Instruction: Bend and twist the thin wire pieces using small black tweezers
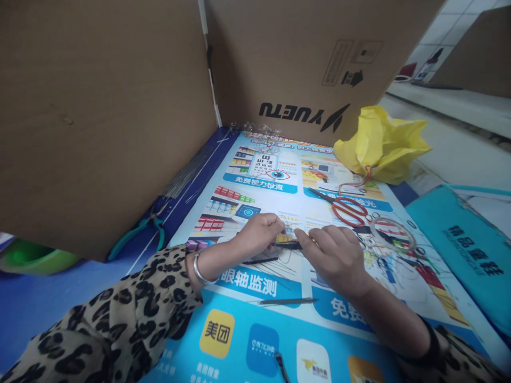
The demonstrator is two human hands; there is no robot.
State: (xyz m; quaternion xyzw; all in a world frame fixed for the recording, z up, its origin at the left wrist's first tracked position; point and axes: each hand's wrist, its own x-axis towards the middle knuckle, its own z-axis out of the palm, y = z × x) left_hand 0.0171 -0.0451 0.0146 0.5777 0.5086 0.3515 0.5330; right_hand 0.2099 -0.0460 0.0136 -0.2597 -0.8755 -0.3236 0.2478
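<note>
My left hand [259, 234], with a silver bangle at the wrist, is closed in a pinch over the printed sheet. Close to its right, my right hand [337, 255] is closed too, its thumb towards the left fingertips. A thin dark strip [290, 245] runs between the two hands, gripped at its ends; its exact kind is unclear. Beneath my hands lie several fine dark wires [275, 268]. A thin grey bundle [288, 301] lies nearer to me, and a small dark piece [281, 367] is at the bottom edge.
Red-handled scissors [349, 211] and a clear ring-shaped roll [393, 234] lie right of my hands. Behind them is a crumpled yellow bag [379, 143]. Teal-handled pliers [138, 236] lie left, beside a green bowl [35, 258]. Cardboard walls [279, 64] enclose the back; a teal box [459, 250] stands right.
</note>
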